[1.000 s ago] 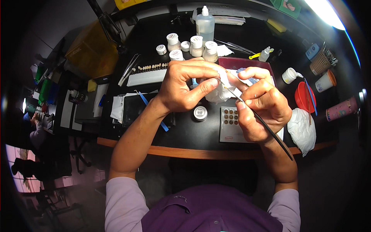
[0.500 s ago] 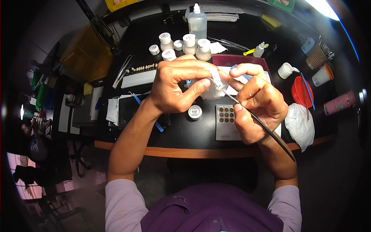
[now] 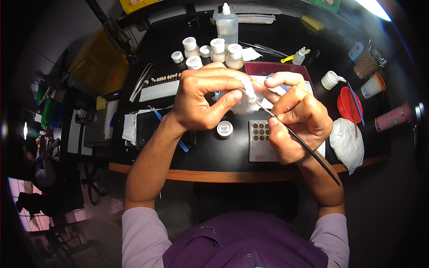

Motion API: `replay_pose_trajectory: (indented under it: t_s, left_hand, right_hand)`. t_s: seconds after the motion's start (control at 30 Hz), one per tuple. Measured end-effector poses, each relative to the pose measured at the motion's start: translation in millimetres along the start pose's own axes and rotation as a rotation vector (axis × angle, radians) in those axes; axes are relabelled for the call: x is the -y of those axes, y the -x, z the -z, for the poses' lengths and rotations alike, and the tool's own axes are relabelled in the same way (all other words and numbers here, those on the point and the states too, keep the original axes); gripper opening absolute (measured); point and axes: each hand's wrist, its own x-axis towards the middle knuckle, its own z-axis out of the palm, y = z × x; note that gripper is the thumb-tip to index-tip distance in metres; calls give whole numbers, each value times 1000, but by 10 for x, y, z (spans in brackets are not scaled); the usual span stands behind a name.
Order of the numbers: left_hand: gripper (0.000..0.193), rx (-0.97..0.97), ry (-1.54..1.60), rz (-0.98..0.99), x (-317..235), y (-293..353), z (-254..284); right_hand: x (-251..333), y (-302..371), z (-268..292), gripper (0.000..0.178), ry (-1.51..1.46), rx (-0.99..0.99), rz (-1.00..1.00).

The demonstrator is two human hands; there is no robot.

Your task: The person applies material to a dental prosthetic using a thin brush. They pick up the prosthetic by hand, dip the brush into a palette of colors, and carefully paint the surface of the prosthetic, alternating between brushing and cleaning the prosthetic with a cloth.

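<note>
The right hand is pinching a slim dark-handled brush, its long axis slanting forward-left toward a small pale piece that the nearer left hand is pinching between both hands.

Harsh glare from lamp upper R, bkgd dim, desk edge fisheye-bent, blk corners

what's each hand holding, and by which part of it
The right hand holds a brush, pinched between thumb and fingers toward its tip. The left hand pinches something small; what, and by which part, cannot be told.
</note>
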Motion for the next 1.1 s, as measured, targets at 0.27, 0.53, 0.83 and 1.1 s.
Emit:
replay_pose_trajectory:
  t_s: [0.27, 0.53, 0.83, 1.1]
  left_hand:
    - [13, -1, 5, 3, -5, -11, -38]
    - [14, -9, -14, 29, 14, 1, 24]
    - [16, -143, 152, -27, 140, 79, -184]
    - [16, -211, 22, 3, 357, 120, -241]
  right_hand:
    - [3, 16, 43, 18, 3, -3, 6]
    - [-70, -49, -36, 19, 24, -92, 0]
    - [-53, 172, 118, 13, -85, -70, -96]
    - [631, -450, -456, 39, 387, 419, 139]
